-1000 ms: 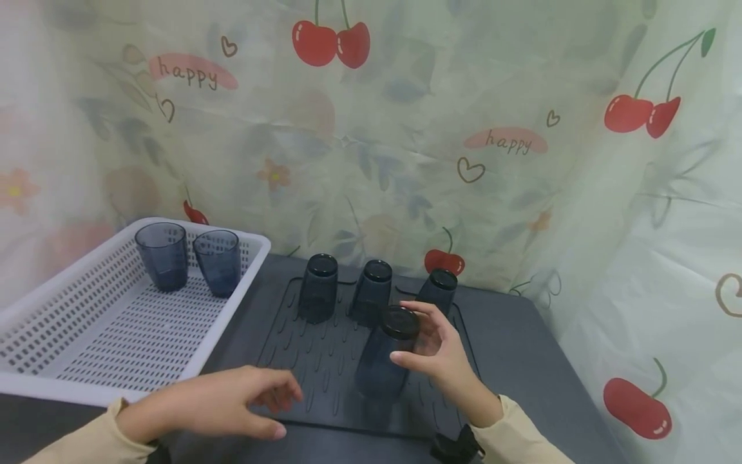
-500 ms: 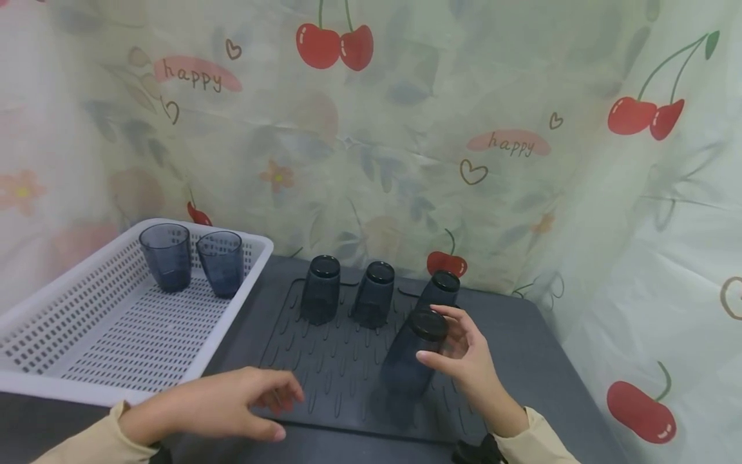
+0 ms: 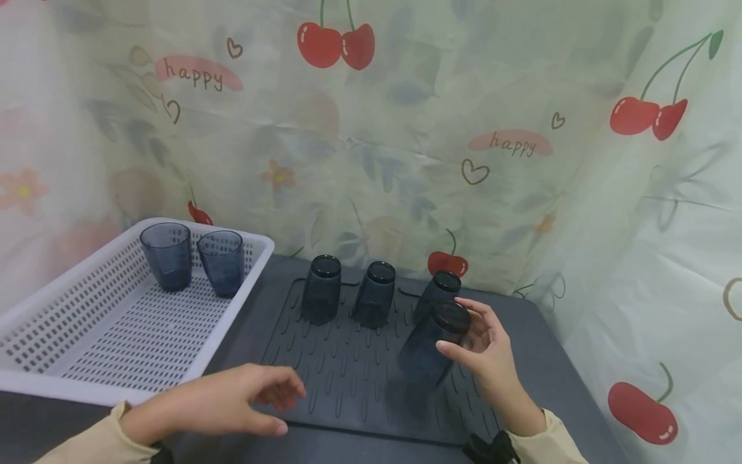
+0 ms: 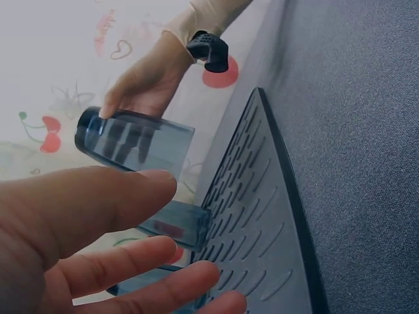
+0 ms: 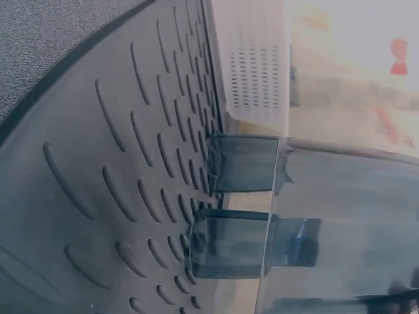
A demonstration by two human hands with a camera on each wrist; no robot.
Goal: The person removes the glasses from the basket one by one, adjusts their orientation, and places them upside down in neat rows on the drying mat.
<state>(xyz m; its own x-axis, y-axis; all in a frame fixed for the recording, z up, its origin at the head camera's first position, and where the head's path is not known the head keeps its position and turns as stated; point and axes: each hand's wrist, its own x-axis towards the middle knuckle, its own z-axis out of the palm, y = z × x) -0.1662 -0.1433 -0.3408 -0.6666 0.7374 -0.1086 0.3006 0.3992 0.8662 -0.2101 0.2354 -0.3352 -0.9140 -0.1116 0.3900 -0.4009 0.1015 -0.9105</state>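
My right hand [image 3: 489,354] grips a dark blue-grey drinking glass [image 3: 431,348] near its base. The glass is upside down and tilted, with its rim above the ribbed drying mat [image 3: 324,393]; the left wrist view shows this held glass [image 4: 141,144] apart from the mat. Three more upturned glasses stand along the mat's back: a left one [image 3: 321,290], a middle one [image 3: 373,295] and a right one [image 3: 436,293], partly hidden behind the held glass. Holding nothing, my left hand [image 3: 232,399] hovers by the mat's front left corner with relaxed fingers.
A white perforated basket [image 3: 214,341] stands on the left of the dark grey table [image 3: 522,322]. Two upright glasses, one at its back left [image 3: 167,258] and one beside it [image 3: 222,264], are inside. A printed curtain [image 3: 371,129] hangs close behind the table.
My right hand has carried the upside-down glass to the right over the mat, toward the back right glass. My left hand has hardly moved.
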